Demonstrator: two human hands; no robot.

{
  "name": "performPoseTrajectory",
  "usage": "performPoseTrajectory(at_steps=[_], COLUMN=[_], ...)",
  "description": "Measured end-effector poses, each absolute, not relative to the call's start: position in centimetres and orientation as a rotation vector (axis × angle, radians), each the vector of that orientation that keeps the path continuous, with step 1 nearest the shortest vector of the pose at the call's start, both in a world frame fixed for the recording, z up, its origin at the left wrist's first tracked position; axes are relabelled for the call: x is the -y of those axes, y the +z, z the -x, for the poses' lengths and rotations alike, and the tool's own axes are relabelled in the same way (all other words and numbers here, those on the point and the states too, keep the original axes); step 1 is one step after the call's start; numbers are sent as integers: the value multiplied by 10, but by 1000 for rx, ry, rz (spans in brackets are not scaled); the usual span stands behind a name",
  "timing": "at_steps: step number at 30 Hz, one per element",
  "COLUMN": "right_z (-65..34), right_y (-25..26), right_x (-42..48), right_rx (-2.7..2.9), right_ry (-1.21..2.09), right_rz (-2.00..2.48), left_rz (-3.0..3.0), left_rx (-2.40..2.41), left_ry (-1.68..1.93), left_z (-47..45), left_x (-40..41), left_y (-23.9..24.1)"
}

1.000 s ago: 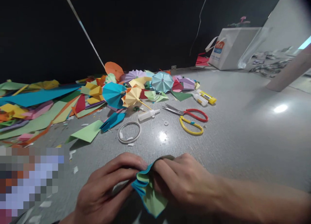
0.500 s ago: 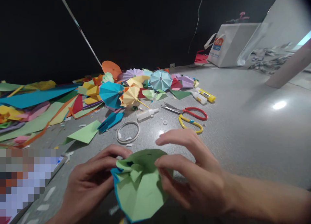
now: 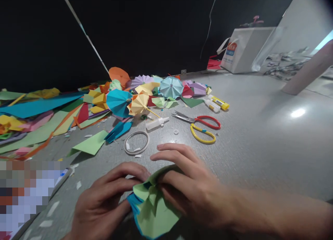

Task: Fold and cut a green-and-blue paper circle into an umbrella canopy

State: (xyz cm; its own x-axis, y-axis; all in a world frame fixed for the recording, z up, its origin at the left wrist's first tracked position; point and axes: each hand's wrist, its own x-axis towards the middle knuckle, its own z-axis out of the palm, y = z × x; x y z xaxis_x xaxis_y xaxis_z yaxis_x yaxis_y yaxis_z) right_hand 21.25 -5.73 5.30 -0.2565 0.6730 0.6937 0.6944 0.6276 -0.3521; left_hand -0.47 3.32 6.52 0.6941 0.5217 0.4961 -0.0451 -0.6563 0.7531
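Below the red-and-yellow scissors (image 3: 197,129), a folded green paper with blue edging (image 3: 153,212), gripped between both hands: left hand (image 3: 104,201) curled, fingertips pinching the paper's upper folds; right hand (image 3: 189,188) with fingers slightly spread, pressing over the folds. Left of the scissors, a white plastic bottle (image 3: 156,123) and a grey cord loop (image 3: 136,142); beyond the scissors, a yellow glue stick (image 3: 220,102).

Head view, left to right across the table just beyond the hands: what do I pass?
Light green paper sheet, folded blue paper, grey coiled band, white plastic bottle, small white ring, steel scissors with red and yellow handles
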Motion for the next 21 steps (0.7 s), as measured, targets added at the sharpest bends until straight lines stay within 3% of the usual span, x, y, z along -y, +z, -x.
performPoseTrajectory(at_steps=[12,21], right_z=[-208,-223], right_y=[44,68], right_x=[52,60], right_rx=[2035,1992], right_ry=[-90,-7], right_rz=[1046,1037], left_rz=[-2143,-2022], left_rx=[-350,-366], left_ry=[914,881], left_z=[5,11], left_x=[-29,-35], left_y=[60,58])
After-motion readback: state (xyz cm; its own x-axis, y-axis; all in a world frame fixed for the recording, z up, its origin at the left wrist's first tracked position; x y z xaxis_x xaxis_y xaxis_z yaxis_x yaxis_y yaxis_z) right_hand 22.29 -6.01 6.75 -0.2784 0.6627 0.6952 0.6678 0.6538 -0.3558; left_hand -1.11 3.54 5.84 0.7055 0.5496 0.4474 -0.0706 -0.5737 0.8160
